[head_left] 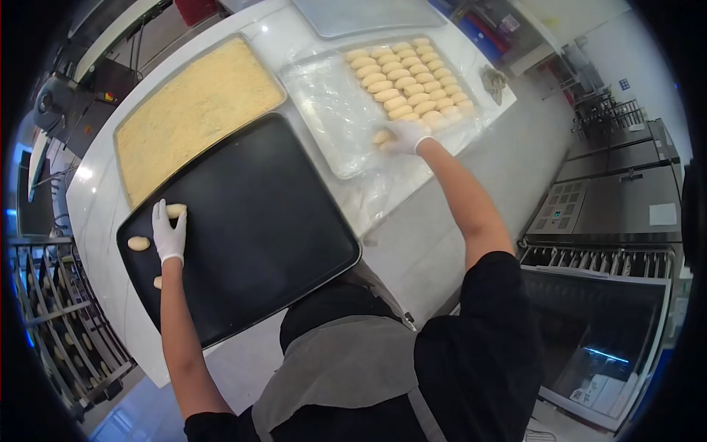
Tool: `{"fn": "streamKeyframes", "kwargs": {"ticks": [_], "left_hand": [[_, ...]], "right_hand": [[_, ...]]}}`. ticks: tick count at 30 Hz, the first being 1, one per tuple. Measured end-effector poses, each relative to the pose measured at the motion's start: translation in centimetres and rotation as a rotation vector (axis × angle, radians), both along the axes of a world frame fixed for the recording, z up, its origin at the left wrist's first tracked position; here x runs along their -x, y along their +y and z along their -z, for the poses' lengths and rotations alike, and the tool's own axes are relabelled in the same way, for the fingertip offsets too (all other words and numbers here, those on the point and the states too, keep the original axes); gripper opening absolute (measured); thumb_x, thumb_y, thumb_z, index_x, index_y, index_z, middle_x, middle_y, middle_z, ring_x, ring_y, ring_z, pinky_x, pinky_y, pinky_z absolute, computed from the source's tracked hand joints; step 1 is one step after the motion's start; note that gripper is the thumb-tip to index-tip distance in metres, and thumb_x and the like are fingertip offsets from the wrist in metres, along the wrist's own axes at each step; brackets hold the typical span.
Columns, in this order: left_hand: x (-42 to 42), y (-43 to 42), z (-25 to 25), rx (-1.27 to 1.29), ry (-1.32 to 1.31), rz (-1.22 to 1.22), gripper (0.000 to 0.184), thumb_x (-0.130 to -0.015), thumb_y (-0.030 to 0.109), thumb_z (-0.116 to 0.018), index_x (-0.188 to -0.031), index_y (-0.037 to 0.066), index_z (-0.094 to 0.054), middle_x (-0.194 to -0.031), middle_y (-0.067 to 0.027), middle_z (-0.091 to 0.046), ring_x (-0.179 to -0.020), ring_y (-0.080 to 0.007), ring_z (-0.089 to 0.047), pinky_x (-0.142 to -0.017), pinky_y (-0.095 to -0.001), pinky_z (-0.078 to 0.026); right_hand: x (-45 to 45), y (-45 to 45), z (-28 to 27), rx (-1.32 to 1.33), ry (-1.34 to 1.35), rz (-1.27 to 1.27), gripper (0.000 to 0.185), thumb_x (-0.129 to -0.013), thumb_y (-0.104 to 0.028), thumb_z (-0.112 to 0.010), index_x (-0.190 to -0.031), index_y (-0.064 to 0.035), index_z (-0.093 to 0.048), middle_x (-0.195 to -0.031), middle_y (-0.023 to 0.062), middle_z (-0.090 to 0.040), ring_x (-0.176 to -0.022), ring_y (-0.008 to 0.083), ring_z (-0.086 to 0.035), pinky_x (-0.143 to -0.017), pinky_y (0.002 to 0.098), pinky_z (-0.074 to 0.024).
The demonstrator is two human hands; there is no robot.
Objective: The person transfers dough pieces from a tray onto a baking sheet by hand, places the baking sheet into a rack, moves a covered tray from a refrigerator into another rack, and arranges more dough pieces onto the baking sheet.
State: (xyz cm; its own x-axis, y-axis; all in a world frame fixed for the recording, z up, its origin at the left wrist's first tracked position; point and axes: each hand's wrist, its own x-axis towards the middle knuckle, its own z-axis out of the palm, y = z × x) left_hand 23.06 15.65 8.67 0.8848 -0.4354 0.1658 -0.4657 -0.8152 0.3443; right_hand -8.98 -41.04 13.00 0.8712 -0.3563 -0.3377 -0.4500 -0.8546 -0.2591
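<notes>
My left hand [170, 234], in a white glove, is over the left part of a black baking tray [243, 214]. Its thumb and fingers are around an oval dough piece [176, 211]. Another dough piece [138, 243] lies on the tray just left of that hand, and a third [157, 282] is partly hidden by my left forearm. My right hand [404, 138], gloved too and slightly blurred, grips a dough piece [381, 138] at the near edge of a plastic-lined tray [324, 110]. Rows of pale oval dough pieces [401, 77] fill that tray's right side.
A tray of yellow crumbs [199, 103] lies beyond the black tray. At the table's far edge is a translucent sheet or lid [361, 15]. A crumpled cloth [493, 82] rests at the right corner. Racks [66, 324] stand left; a steel oven-like unit [604, 214] stands right.
</notes>
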Motion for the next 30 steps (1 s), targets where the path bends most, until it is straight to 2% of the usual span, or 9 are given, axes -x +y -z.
{"fn": "streamKeyframes", "kwargs": {"ticks": [5, 10, 13, 14, 16, 17, 20, 23, 30], "left_hand": [[2.7, -1.7, -0.9, 0.040, -0.007, -0.082, 0.064, -0.088, 0.024, -0.076, -0.143, 0.003, -0.050, -0.153, -0.0218, -0.043, -0.144, -0.0370, -0.038, -0.119, -0.0409, -0.032], [8.5, -8.4, -4.7, 0.107, -0.247, -0.034, 0.065, -0.088, 0.016, -0.073, -0.145, 0.002, -0.047, -0.157, -0.0222, -0.037, -0.147, -0.0402, -0.032, -0.121, -0.0453, -0.026], [15.7, -16.3, -7.9, 0.265, -0.107, 0.247, 0.063, -0.083, 0.009, -0.072, -0.142, 0.002, -0.051, -0.153, -0.0213, -0.043, -0.145, -0.0413, -0.035, -0.120, -0.0461, -0.028], [17.6, -18.9, -8.5, 0.301, -0.027, 0.344, 0.063, -0.082, 0.009, -0.072, -0.141, 0.002, -0.052, -0.151, -0.0215, -0.045, -0.144, -0.0409, -0.037, -0.120, -0.0449, -0.029], [20.7, -24.9, -9.4, 0.400, 0.252, 0.556, 0.061, -0.081, 0.011, -0.072, -0.138, 0.003, -0.054, -0.147, -0.0206, -0.049, -0.141, -0.0390, -0.041, -0.118, -0.0447, -0.033], [21.5, -27.9, -8.3, 0.420, 0.308, 0.693, 0.060, -0.081, 0.011, -0.071, -0.138, 0.004, -0.054, -0.143, -0.0189, -0.053, -0.137, -0.0379, -0.046, -0.117, -0.0453, -0.035], [23.7, -37.5, -4.4, 0.383, 0.479, 0.861, 0.052, -0.087, 0.012, -0.065, -0.138, 0.005, -0.054, -0.140, -0.0195, -0.056, -0.131, -0.0382, -0.051, -0.111, -0.0446, -0.041], [24.4, -46.3, 4.0, 0.376, 0.587, 0.791, 0.046, -0.092, 0.017, -0.060, -0.137, 0.007, -0.056, -0.136, -0.0211, -0.058, -0.122, -0.0401, -0.057, -0.105, -0.0447, -0.045], [24.0, -49.6, 0.1, -0.104, 0.565, 0.911, 0.051, -0.089, 0.032, -0.066, -0.136, 0.016, -0.058, -0.132, -0.0200, -0.061, -0.119, -0.0378, -0.060, -0.101, -0.0437, -0.048]], "right_hand": [[-1.9, -2.7, 1.1, 0.224, 0.090, -0.347, 0.059, -0.077, -0.039, -0.075, -0.124, -0.0070, -0.060, -0.107, 0.0197, -0.069, -0.106, 0.0362, -0.065, -0.094, 0.0459, -0.0498], [0.0, -4.7, 2.3, 0.150, -0.011, -0.480, 0.053, -0.081, -0.039, -0.073, -0.120, -0.0054, -0.060, -0.101, 0.0187, -0.067, -0.096, 0.0368, -0.065, -0.085, 0.0444, -0.0516], [3.7, -5.2, 4.7, -0.060, -0.571, 0.047, 0.045, -0.088, -0.037, -0.070, -0.116, -0.0040, -0.060, -0.098, 0.0140, -0.065, -0.087, 0.0304, -0.064, -0.075, 0.0411, -0.0512], [3.8, -5.4, 4.4, -0.060, -0.566, 0.039, 0.045, -0.088, -0.037, -0.070, -0.116, -0.0040, -0.060, -0.098, 0.0140, -0.065, -0.087, 0.0304, -0.064, -0.075, 0.0411, -0.0512], [3.3, -5.6, 3.1, -0.775, -1.131, 0.908, 0.027, -0.092, -0.032, -0.070, -0.109, -0.0124, -0.063, -0.095, 0.0062, -0.063, -0.075, 0.0198, -0.063, -0.059, 0.0359, -0.0502], [3.3, -5.6, 2.7, -0.776, -1.119, 0.902, 0.027, -0.092, -0.032, -0.070, -0.109, -0.0124, -0.063, -0.095, 0.0062, -0.063, -0.075, 0.0198, -0.063, -0.059, 0.0359, -0.0502], [3.7, -5.3, 1.9, -1.365, -1.321, 1.266, 0.021, -0.096, -0.026, -0.065, -0.111, -0.0120, -0.060, -0.098, 0.0018, -0.061, -0.075, 0.0156, -0.056, -0.061, 0.0314, -0.0446], [4.5, -4.1, 3.6, -1.378, -1.265, 1.326, 0.026, -0.096, -0.027, -0.065, -0.117, -0.0126, -0.059, -0.095, 0.0002, -0.059, -0.074, 0.0148, -0.055, -0.060, 0.0315, -0.0453], [11.3, -2.0, 3.7, -1.508, -1.339, 1.317, 0.028, -0.098, -0.021, -0.061, -0.123, -0.0082, -0.056, -0.112, 0.0056, -0.063, -0.078, 0.0141, -0.055, -0.058, 0.0279, -0.0418]]}}
